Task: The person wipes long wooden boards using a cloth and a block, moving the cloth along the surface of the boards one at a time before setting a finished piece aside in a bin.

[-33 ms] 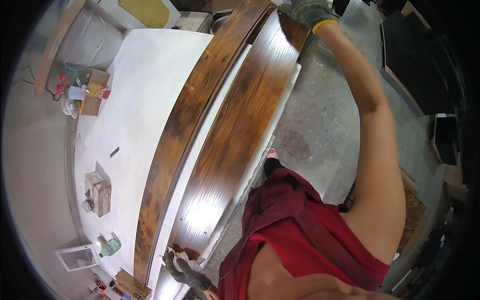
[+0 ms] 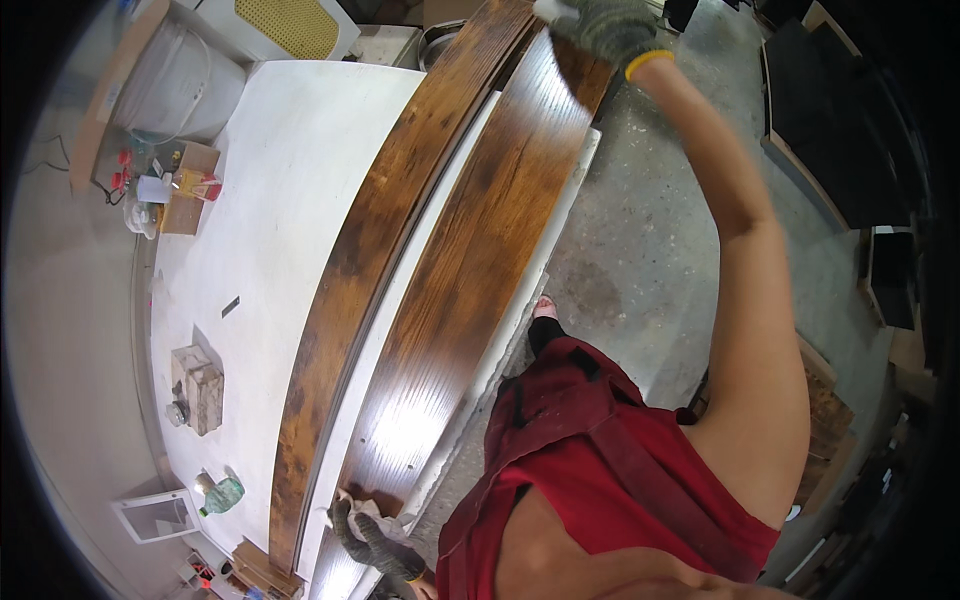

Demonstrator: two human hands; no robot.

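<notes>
A long dark-brown wood-grain board [image 2: 480, 235] lies lengthwise along the table edge, with glossy reflections at both ends. At its far end my right hand [image 2: 610, 35], in a dark grey glove with a yellow cuff, is closed on a whitish wad [image 2: 556, 12] that is partly cut off by the top of the picture. By the near end my left hand [image 2: 368, 545], gloved too, grips a crumpled white cloth [image 2: 385, 520] against the board. A second brown board [image 2: 345, 255] lies to the left, beyond a white strip.
The white tabletop [image 2: 290, 170] carries a small block [image 2: 197, 390], a green plastic bottle [image 2: 222, 495] and a cardboard box [image 2: 190, 185] with bottles. A white bucket [image 2: 185, 80] stands at the far left. Dark panels [image 2: 845, 120] lean at the right, past the concrete floor [image 2: 640, 220].
My right hand has shifted slightly nearer and to the left with the whitish wad. The left hand has barely moved, and the boards lie as before.
</notes>
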